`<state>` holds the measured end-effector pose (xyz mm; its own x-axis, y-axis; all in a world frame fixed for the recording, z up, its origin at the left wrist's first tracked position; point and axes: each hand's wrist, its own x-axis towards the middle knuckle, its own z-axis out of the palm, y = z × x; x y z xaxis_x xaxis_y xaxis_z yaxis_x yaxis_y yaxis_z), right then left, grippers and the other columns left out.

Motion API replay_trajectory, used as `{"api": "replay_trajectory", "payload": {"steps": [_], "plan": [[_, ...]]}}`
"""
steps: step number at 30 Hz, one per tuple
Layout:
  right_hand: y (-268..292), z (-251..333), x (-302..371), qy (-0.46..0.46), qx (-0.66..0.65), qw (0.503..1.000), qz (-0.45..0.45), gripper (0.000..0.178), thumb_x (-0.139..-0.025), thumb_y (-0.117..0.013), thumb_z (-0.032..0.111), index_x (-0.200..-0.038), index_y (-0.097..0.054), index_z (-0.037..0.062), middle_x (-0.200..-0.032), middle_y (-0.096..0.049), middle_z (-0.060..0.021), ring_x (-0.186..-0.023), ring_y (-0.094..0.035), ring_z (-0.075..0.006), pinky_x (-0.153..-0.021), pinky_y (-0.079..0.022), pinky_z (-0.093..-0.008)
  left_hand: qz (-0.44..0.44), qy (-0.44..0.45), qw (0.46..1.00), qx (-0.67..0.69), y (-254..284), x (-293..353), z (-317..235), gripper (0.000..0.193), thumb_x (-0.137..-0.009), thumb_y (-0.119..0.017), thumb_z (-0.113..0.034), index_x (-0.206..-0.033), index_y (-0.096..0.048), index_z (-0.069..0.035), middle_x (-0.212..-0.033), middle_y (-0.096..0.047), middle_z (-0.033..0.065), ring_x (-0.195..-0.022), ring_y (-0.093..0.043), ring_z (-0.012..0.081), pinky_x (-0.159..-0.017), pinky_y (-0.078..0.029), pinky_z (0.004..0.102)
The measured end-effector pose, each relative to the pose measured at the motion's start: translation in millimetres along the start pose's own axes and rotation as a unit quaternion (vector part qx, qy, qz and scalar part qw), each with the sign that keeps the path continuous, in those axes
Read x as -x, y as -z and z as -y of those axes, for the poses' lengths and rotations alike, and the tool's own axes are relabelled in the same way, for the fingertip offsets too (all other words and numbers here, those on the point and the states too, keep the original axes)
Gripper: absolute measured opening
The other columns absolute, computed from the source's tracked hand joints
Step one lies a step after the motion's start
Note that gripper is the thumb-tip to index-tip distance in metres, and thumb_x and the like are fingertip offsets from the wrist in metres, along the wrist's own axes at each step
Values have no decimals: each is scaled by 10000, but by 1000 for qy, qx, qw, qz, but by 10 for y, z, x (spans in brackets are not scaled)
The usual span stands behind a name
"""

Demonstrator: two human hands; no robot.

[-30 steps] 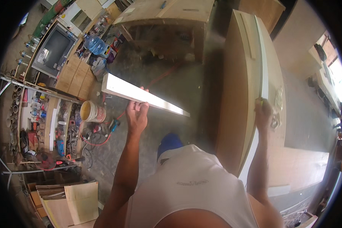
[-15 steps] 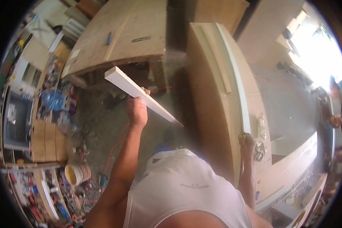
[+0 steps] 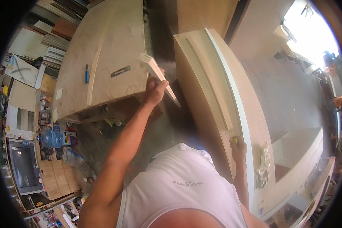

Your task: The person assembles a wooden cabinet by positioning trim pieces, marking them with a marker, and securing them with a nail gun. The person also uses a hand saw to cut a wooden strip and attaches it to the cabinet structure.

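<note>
L hand (image 3: 155,92) is wrapped round a long, narrow, pale wooden board (image 3: 153,67), up by the right edge of the big tan plywood bench (image 3: 116,34). R hand (image 3: 239,151), well right of the bench, is curled on a small yellow-green thing (image 3: 235,140), can't tell what tbh. Blue-handled tool (image 3: 87,75) lies on the bench, fwiw.

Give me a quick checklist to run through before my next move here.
1. Left hand gripping the layered wooden board: ok.
2. Board clear of the table behind it: cannot tell; they overlap in this view.
3. Right hand free: not ok; it holds a small yellow-green item.
4. That item identifiable: cannot tell; fingers cover most of it.
5. Wooden surface on the right free of loose things: not ok; a crumpled pale bundle lies there.
</note>
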<state>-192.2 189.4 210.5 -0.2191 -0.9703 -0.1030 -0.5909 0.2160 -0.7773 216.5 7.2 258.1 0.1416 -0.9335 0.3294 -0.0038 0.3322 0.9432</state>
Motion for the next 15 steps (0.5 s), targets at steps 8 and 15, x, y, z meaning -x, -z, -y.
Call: {"api": "replay_trajectory", "payload": {"steps": [8, 15], "plan": [[-441, 1000, -1848, 43, -35, 998, 30, 206, -925, -698, 206, -973, -684, 6, -707, -597, -45, -633, -507, -98, -583, -428, -288, 61, 29, 957, -281, 189, -1544, 1126, 450, -819, -627, -176, -1228, -541, -10, -1193, -555, 188, -1123, -498, 368, -999, -424, 447], [-579, 1140, -2613, -42, 5, 999, 11, 194, -925, -701, 208, -956, -683, 17, -681, -543, -15, -627, -459, -79, -571, -395, -281, 63, 41, 973, -220, 336, -2574, 1924, 409, -830, -663, -108, -1218, -545, -55, -1141, -555, 82, -1035, -574, 202, -917, -488, 347]]}}
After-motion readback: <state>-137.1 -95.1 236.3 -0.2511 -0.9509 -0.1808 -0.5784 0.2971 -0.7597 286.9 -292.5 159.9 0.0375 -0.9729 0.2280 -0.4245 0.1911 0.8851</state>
